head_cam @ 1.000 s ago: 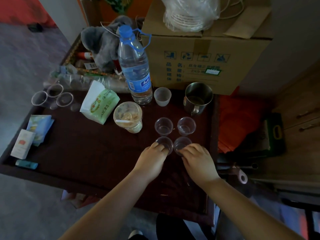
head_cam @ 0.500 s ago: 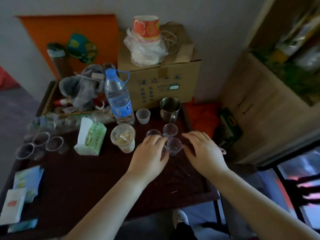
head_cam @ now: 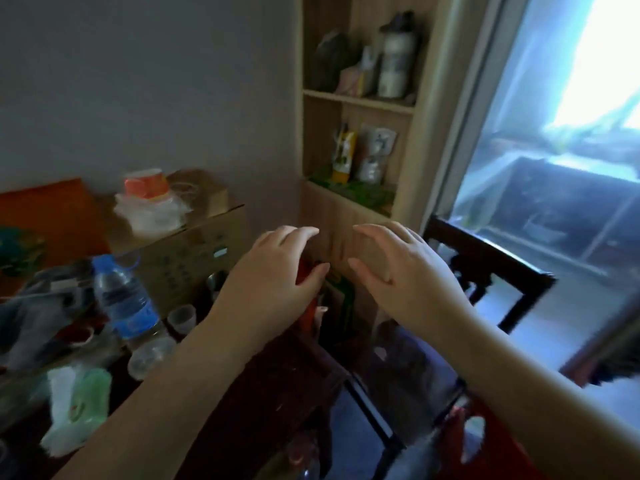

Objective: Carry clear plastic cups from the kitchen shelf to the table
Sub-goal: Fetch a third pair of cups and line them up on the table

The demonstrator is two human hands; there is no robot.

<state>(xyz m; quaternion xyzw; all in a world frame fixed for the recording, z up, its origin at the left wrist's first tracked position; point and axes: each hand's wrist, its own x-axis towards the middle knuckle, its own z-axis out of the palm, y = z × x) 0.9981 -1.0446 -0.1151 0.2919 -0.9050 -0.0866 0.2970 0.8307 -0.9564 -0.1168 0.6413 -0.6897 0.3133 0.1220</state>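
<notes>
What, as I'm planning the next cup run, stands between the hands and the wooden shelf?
Nothing visible does. The left hand and right hand hover open and empty in front of the wooden shelf.

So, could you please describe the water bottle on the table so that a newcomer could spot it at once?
Start at the cardboard box against the wall at the back of the dark table. Just left of it stands the water bottle, upright and clear. Its blue cap and blue label set it apart from the small cups beside it.
</notes>
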